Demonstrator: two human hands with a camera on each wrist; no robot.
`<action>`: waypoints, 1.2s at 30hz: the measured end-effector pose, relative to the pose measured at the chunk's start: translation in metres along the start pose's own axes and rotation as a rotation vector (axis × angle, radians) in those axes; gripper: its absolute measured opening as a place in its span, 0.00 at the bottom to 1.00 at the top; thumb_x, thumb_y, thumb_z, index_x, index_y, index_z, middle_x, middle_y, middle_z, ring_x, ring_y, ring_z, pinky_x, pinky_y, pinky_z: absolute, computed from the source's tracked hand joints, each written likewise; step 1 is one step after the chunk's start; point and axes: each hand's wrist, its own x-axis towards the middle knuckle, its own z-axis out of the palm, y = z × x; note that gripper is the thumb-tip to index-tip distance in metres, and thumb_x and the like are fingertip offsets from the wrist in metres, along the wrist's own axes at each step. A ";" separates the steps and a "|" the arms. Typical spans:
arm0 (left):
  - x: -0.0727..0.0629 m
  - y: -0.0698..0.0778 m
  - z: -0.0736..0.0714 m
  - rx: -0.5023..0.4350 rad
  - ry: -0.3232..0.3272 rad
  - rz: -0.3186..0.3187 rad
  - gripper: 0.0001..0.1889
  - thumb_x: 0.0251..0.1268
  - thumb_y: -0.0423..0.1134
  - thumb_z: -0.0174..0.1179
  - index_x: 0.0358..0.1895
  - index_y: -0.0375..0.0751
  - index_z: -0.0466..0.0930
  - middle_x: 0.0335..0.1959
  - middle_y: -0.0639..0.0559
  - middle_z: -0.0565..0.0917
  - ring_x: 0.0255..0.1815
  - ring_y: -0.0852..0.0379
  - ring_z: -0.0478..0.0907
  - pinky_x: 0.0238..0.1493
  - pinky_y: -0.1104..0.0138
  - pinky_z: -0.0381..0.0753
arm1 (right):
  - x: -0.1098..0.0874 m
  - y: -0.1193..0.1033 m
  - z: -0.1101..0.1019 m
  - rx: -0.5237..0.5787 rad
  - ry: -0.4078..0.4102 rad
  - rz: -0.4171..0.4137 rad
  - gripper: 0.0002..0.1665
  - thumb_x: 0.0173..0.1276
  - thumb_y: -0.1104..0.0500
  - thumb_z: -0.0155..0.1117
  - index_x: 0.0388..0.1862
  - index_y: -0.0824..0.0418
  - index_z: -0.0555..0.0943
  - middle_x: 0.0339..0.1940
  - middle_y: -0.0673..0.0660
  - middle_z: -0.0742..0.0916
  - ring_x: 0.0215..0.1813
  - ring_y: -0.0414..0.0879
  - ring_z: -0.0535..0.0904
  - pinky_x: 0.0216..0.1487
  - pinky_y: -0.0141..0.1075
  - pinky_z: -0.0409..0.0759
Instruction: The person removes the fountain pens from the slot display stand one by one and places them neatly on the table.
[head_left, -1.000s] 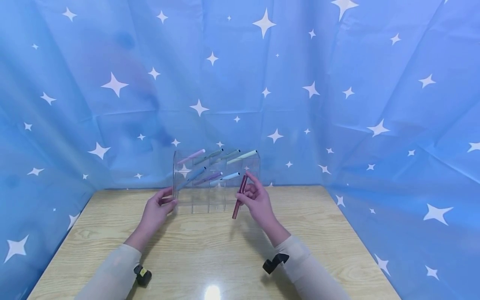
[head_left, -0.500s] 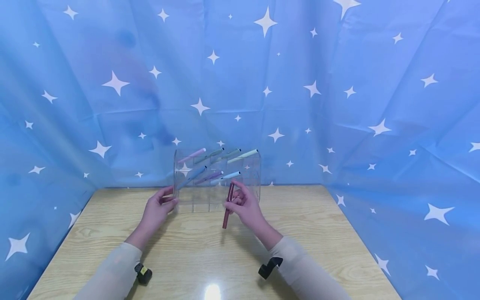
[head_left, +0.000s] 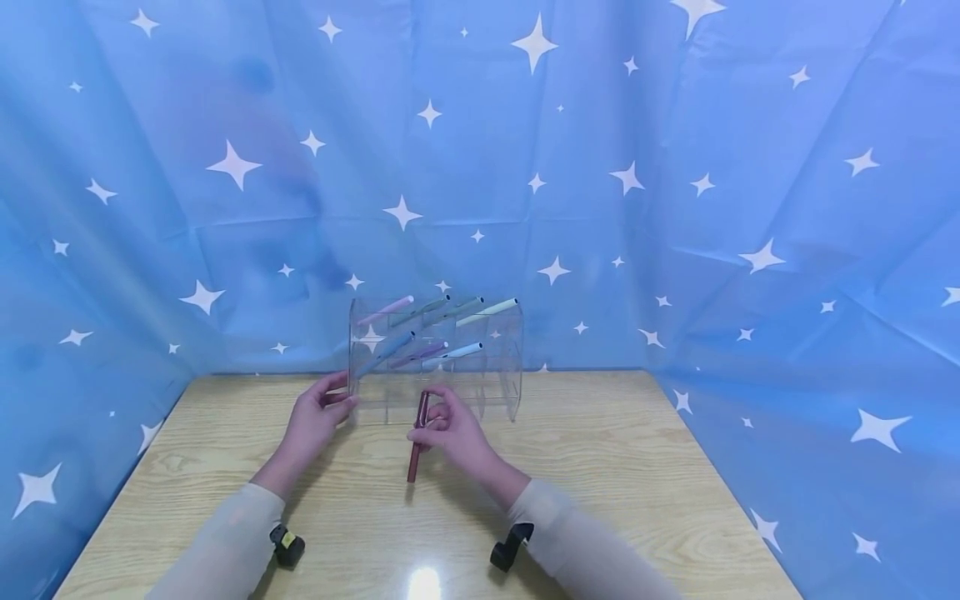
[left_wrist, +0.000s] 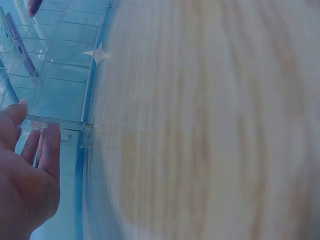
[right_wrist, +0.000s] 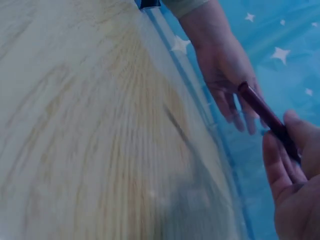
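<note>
A clear acrylic pen holder (head_left: 513, 367) stands at the back of the table. My left hand (head_left: 315, 421) grips its left side, with thumb and fingers at the side panel in the left wrist view. My right hand (head_left: 456, 432) pinches a dark red pen (head_left: 414, 460) in front of the holder's lower tier. That pen tilts, its lower end pointing down toward the front. Slanted pens fill slots in the holder: a lilac pen (head_left: 386, 311), green ones and a mint pen (head_left: 487, 312) on top; a blue pen (head_left: 386, 354), purple pen (head_left: 420, 356) and light blue pen (head_left: 461, 351) below.
The wooden table (head_left: 600, 467) carries the holder close to its back edge. Behind and on both sides hangs a blue curtain (head_left: 480, 167) with white stars. Black wrist cameras sit on both sleeves, the right one (head_left: 510, 547) low over the table.
My right hand has moved left and toward the front with the dark red pen, away from the holder's right end. The left hand stays at the holder's left side.
</note>
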 end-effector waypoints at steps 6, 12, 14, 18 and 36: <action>0.000 0.000 0.001 0.014 0.009 0.016 0.32 0.81 0.32 0.68 0.83 0.36 0.69 0.79 0.33 0.73 0.74 0.33 0.75 0.56 0.72 0.90 | 0.001 0.006 0.016 -0.073 -0.049 0.017 0.51 0.65 0.72 0.82 0.84 0.61 0.69 0.46 0.58 0.83 0.37 0.42 0.85 0.40 0.35 0.94; -0.003 0.004 0.002 0.036 0.016 0.019 0.32 0.81 0.32 0.68 0.83 0.36 0.69 0.78 0.34 0.74 0.73 0.34 0.76 0.56 0.71 0.91 | -0.001 0.012 0.030 -0.159 -0.100 0.038 0.52 0.65 0.68 0.84 0.85 0.61 0.69 0.48 0.57 0.85 0.41 0.44 0.86 0.34 0.32 0.88; -0.003 0.004 0.002 0.039 0.016 0.015 0.33 0.81 0.32 0.67 0.83 0.37 0.69 0.79 0.34 0.74 0.74 0.34 0.76 0.57 0.70 0.91 | 0.000 0.014 0.034 -0.176 -0.115 0.040 0.52 0.65 0.68 0.84 0.85 0.61 0.69 0.47 0.56 0.85 0.41 0.43 0.87 0.34 0.32 0.89; -0.002 0.004 0.001 0.030 0.007 0.013 0.33 0.82 0.31 0.67 0.84 0.37 0.67 0.80 0.34 0.73 0.74 0.33 0.75 0.57 0.70 0.91 | 0.003 0.018 0.043 -0.243 -0.134 0.033 0.51 0.65 0.67 0.85 0.84 0.62 0.70 0.46 0.53 0.85 0.40 0.40 0.86 0.38 0.32 0.90; -0.003 0.003 0.000 0.027 -0.001 0.030 0.33 0.81 0.33 0.68 0.83 0.36 0.68 0.79 0.33 0.74 0.74 0.33 0.76 0.58 0.69 0.91 | 0.017 0.022 0.077 -0.403 -0.068 0.046 0.51 0.59 0.65 0.90 0.79 0.68 0.75 0.31 0.46 0.87 0.31 0.35 0.81 0.37 0.29 0.85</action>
